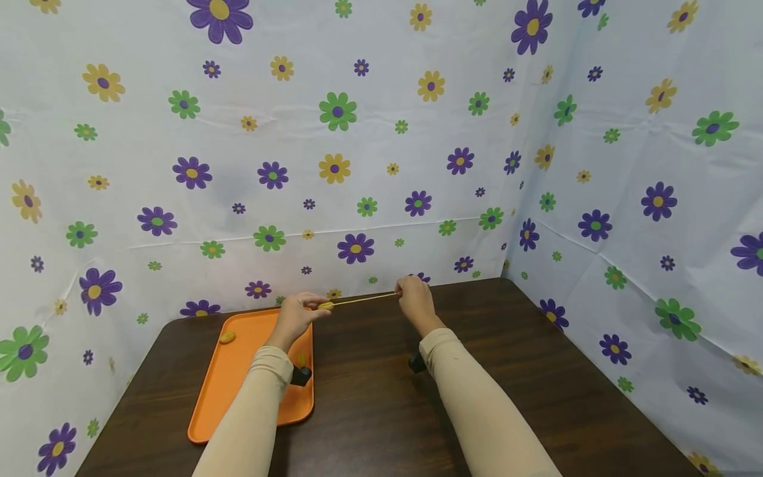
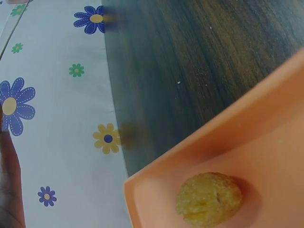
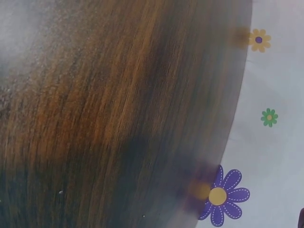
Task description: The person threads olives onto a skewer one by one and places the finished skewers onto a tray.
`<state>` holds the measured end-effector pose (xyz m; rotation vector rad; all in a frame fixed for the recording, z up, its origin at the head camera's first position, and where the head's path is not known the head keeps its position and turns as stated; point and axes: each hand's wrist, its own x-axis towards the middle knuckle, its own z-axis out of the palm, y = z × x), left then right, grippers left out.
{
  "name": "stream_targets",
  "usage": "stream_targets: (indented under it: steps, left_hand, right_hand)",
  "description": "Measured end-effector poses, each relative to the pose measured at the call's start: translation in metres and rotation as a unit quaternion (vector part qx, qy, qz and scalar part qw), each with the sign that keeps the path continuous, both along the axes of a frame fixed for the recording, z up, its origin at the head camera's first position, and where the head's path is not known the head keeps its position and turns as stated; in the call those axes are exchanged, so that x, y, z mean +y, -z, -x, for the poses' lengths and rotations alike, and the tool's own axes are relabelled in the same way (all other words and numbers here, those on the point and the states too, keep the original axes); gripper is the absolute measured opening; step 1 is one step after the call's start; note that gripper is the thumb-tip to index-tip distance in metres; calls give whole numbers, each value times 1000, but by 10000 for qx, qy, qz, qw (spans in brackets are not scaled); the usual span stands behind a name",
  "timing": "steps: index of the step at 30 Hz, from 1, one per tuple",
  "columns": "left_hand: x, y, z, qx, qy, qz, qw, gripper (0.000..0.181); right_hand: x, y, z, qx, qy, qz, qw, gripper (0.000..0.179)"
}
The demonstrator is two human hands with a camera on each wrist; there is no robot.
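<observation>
Visibly, left hand [image 1: 295, 320] pinched small yellow oval lump [image 1: 326, 306], fingers clamped; right hand [image 1: 415, 302] likewise gripped thin taut yellow strand [image 1: 365, 300] stretched from it, above dark wood-grain worktop [image 1: 363, 397].

Yellow string [image 1: 363, 299], orange tray [image 1: 229, 377], brown wood-grained table [image 1: 363, 397]; white flower-patterned backdrop [image 1: 369, 156]

At 6 o'clock spreads a dark wood-grained bench [image 1: 369, 404]. A creased white sheet [image 1: 381, 40] hangs behind it, turning a corner towards 2 o'clock. It bears printed daisies: a large purple flower [image 1: 220, 10] near 11, a yellow flower [image 1: 103, 83] at 10.
</observation>
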<state>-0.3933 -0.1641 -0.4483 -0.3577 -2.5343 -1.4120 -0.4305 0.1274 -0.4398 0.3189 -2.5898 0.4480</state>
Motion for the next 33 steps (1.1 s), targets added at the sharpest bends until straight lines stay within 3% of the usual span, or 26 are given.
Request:
stream_targets:
  steps: [6,12,15,19,33]
  left_hand:
    - [-3,4,-1,-275,38,-876,9958,34]
    - [-3,7,-2,-452,-7,-1964,9795,35]
    - [-3,8,-3,-484,-37,-2264,9728,38]
    - [-4,9,-4,-567,-85,-2364,9700,43]
    - [-11,13,-3,-743,59,-1958,9778,41]
  right_hand:
    - [0,1,0,-46,22,145,9999,23]
    - [-3,2,-2,-135,-51,340,9993,24]
    - [-5,1,-3,-136,-101,381,9991,25]
    - [-7,0,-3,-145,-126,289,9994,27]
    - [-8,-1,-5,64,-279,151,9995,27]
